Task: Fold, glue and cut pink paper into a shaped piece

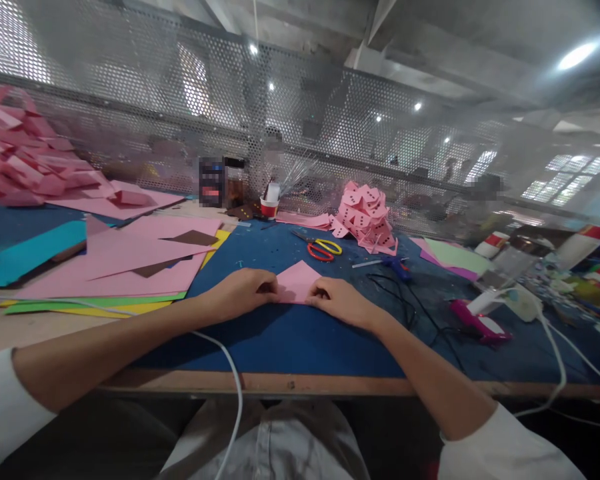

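Note:
A small piece of pink paper (299,281) lies on the blue mat, its pointed corner facing away from me. It looks folded into a triangle. My left hand (253,288) pinches its left corner, while my right hand (333,300) grips the right corner, the fingers of both curled inward. Just beyond the paper rest scissors (324,250) with one red and one yellow handle. Behind them, to the right, stands a stack of pink folded pieces (364,217) with dark dots. The fingertips under each hand are partly hidden.
Pink sheets (145,250) overlap green and yellow ones at left, near a teal strip (40,253). A heap of pink folded paper (27,157) sits at far left. To the right are a blue glue gun (397,268), black cable and a magenta-based device (480,323). A white cable (235,373) crosses the table edge.

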### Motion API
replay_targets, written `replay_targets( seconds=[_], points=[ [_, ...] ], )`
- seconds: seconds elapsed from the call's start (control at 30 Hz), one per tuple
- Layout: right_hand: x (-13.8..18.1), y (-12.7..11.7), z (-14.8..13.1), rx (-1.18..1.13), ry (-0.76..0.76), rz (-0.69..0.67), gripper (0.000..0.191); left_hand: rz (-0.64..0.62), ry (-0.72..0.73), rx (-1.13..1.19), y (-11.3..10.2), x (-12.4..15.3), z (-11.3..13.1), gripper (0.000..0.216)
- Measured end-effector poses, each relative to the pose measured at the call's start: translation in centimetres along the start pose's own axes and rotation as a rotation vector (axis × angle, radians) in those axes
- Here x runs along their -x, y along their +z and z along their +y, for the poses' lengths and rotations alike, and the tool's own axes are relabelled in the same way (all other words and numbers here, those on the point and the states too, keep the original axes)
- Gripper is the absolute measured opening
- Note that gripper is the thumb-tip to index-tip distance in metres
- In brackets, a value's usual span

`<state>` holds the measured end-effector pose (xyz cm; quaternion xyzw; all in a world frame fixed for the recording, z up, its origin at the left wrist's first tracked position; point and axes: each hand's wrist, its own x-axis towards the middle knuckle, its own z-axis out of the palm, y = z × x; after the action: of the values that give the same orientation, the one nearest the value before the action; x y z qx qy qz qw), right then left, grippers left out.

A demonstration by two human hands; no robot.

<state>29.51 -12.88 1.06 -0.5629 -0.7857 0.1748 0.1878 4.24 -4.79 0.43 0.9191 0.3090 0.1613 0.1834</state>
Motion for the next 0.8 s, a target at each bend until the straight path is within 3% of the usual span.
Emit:
replay_targets(
  seconds=[0.33,0.8],
  points=[
    [0.0,-0.3,0.1,-0.039,0.021,-0.022,0.014,-0.148,0.002,0.064,-2.4,1.0,-0.8,0.015],
    [-0.1,-0.2,0.0,-0.024,0.04,-0.028,0.013,-0.161,-0.093,0.035,-2.6,0.4,-1.5,0.022]
  ],
)
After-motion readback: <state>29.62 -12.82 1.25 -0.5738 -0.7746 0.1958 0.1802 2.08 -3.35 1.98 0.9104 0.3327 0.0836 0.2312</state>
